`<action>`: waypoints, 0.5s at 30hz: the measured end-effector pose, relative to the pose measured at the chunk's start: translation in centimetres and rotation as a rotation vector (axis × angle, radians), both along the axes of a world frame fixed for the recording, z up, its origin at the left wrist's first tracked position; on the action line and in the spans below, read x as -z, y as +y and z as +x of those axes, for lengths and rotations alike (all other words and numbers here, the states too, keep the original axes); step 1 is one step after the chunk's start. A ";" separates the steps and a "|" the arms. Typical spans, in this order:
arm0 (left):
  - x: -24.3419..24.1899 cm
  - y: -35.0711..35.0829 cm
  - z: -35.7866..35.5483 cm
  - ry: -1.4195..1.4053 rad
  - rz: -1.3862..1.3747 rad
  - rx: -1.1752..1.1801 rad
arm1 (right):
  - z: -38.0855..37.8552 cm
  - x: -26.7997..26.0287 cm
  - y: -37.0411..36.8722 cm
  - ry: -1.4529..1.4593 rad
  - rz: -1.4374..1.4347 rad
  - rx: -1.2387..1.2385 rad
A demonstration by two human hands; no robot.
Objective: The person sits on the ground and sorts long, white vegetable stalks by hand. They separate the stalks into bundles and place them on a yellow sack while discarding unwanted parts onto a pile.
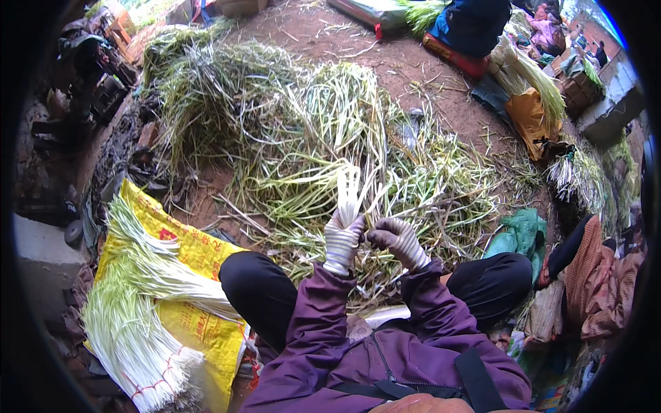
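Note:
My left hand [342, 240], in a striped knit glove with a dark palm, grips a small bunch of blanched garlic chives [349, 193]. Their white stalks point away from me, and the yellow-green leaves droop over to the left. Close beside it is my right hand [400, 241], in a matching glove, with fingers bent towards the base of the bunch. Thin leaf strands show between the two hands, but whether the right fingers pinch one is unclear. Beyond them lies a heap of loose leaves and trimmings [341, 108].
Left of my knee, bundled chives [124, 320] tied with red string lie on a yellow printed sack [201, 335]. A green woven sack [519, 232] sits by my right knee. Farther right are an orange bag [529, 116] and more chives [576, 170]. A person's dark-clothed leg [467, 26] stands at the top.

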State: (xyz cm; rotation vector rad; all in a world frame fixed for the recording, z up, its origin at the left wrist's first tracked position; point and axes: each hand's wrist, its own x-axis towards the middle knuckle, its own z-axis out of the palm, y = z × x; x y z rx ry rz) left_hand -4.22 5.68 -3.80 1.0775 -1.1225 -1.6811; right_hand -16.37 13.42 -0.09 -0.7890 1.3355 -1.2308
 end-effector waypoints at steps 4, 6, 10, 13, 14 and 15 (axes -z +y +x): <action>0.3 0.6 -0.7 -0.004 -0.061 0.063 | -0.3 0.9 0.1 0.274 -0.054 -0.101; 0.1 0.5 -0.4 -0.062 -0.142 0.164 | -0.6 0.6 0.3 0.340 -0.025 -0.132; -1.0 1.2 -0.9 0.073 -0.080 0.266 | -2.0 -1.7 1.2 0.255 0.038 -0.094; -0.6 1.4 -0.4 -0.109 -0.246 0.158 | -1.3 -2.3 0.9 0.285 -0.081 -0.155; -0.7 1.6 -0.5 -0.036 -0.205 0.159 | -1.6 -1.7 1.1 0.291 -0.107 -0.194; -2.0 1.8 -0.6 0.064 -0.066 0.144 | -1.5 -1.5 1.0 0.194 -0.031 -0.212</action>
